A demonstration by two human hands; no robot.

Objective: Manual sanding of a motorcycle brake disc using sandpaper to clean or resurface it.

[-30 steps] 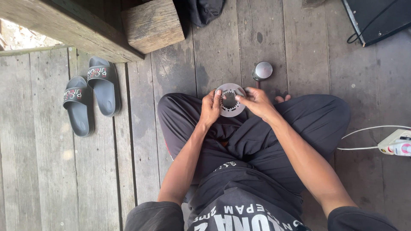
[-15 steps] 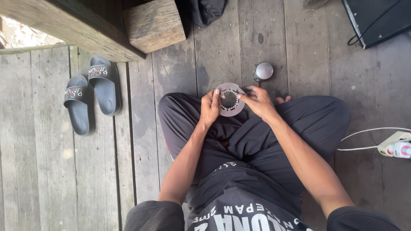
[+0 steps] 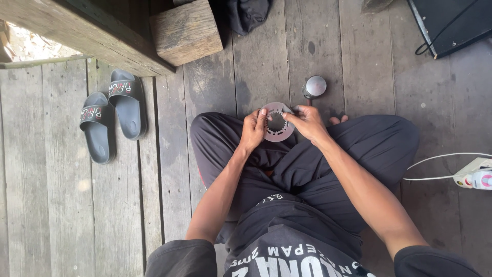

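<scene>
Both hands clamp the toothed metal ring (image 3: 277, 124), left hand (image 3: 252, 131) at nine o'clock, right hand (image 3: 306, 123) at three; best kept level, fingertips clear of the inner teeth.

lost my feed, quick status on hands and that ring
Left hand and right hand both grip toothed metal ring over lap. Round metal cap on boards beyond, clear.

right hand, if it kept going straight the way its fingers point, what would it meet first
The right hand points left across the toothed metal ring it holds, so it would probably meet the left hand gripping the opposite edge.
</scene>
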